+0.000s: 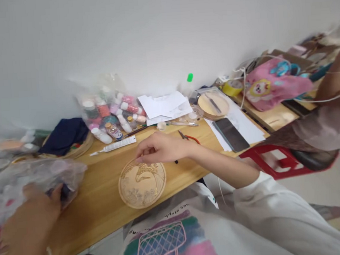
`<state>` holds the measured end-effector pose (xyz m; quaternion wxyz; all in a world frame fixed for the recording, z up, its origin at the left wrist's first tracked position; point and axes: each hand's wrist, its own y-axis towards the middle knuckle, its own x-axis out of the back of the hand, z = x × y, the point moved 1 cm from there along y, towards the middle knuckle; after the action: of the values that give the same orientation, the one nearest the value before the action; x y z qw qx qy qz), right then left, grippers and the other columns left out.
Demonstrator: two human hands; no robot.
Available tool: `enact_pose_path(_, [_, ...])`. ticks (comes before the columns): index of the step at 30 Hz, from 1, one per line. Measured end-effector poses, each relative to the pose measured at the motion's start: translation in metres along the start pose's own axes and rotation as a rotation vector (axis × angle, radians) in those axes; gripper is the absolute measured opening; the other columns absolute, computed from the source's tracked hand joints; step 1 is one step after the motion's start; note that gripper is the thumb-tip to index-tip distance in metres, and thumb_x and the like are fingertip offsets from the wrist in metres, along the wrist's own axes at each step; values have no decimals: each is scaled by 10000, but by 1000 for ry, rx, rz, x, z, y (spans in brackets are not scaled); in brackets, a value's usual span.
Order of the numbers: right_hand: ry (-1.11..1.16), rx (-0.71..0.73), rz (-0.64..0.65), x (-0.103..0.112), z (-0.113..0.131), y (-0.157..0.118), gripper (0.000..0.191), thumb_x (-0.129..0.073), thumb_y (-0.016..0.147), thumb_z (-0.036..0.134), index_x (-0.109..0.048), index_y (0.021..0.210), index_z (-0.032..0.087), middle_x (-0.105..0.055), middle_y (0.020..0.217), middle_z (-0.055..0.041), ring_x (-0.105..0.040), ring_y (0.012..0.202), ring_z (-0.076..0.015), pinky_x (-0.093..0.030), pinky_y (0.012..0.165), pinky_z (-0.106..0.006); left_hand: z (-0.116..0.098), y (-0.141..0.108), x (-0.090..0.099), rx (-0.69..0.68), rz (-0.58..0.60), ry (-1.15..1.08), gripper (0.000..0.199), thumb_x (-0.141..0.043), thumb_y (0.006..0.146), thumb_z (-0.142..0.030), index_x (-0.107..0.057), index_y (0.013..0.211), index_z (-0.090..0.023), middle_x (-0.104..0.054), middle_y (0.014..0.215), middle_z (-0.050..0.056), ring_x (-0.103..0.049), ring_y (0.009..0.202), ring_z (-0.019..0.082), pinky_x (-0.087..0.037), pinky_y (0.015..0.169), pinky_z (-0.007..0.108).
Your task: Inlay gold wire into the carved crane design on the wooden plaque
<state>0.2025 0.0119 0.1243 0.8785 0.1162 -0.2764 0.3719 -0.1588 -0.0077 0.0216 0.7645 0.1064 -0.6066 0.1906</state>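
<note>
The round, pale wood disc w/ a cut-in bird [142, 183] lies flat on the yellow-brown wood table [91, 210], near its front edge. The R hand [162, 146] is at the disc's back rim, fingers curled in to a narrow shape. Can't tell if they pinch the rim or hold a small thing, b/c the hand hides it.

The L hand [33, 214] is well left of the disc, at a clear, crinkly plastic bag [71, 171]. A dark thing [64, 192] shows by its fingers, but it's too blurry to tell if the hand has it or how wide the grip is.

Behind the disc, a bit left, is a thin white tube w/ a long tip [120, 143]. Back & right of the disc are small pliers w/ red-orange handles [192, 138], & farther right, a dark flat phone [231, 134].

To do this well, the R hand should press the disc's rim lightly, b/c a hard push could slide it off the edge. The L hand should go slow, w/ soft fingers, so the thin bag won't rip or spill.
</note>
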Motion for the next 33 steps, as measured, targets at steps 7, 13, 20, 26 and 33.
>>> enact_pose_path(7, [304, -109, -353, -5, -16, 9, 91, -605, 861, 158, -660, 919, 114, -670, 776, -6, -603, 706, -95, -474, 690, -233, -31, -34, 93, -34, 24, -79, 889, -254, 821, -738, -308, 1451, -114, -717, 881, 188, -669, 731, 360, -369, 505, 318])
enact_pose_path(13, [607, 140, 8, -40, 14, 66, 303, -667, 858, 152, -590, 1149, 183, -625, 1233, -18, -563, 1162, -102, -456, 935, -178, -78, -62, 165, -638, 6, -1289, 520, -637, 807, -540, -571, 1234, -249, -411, 462, -104, -319, 350, 57, -240, 390, 180])
enact_pose_path(20, [559, 77, 40, -37, 2, 48, 111, -501, 949, 194, -586, 914, 133, -433, 578, 93, -399, 508, -47, -349, 510, -197, -140, -43, 163, -650, 402, -1904, 78, -493, 926, -278, -517, 878, -221, -263, 433, -117, -149, 337, 49, -156, 341, 181])
enact_pose_path(26, [363, 16, -42, -23, -33, -2, 168, -491, 887, 229, -621, 887, 122, -590, 766, 4, -478, 655, -82, -375, 592, -219, -162, -37, 111, -804, 381, -1562, 297, -673, 774, -378, -582, 967, -172, -610, 823, 11, -583, 795, 132, -473, 703, 262])
enact_pose_path(33, [260, -79, -133, -28, -48, -27, 269, -502, 882, 338, -672, 879, 131, -597, 715, 2, -483, 638, -99, -389, 629, -250, -156, -38, 80, -834, 309, -1158, 273, -622, 770, -451, -609, 706, -186, -587, 673, -7, -502, 617, 127, -382, 573, 259])
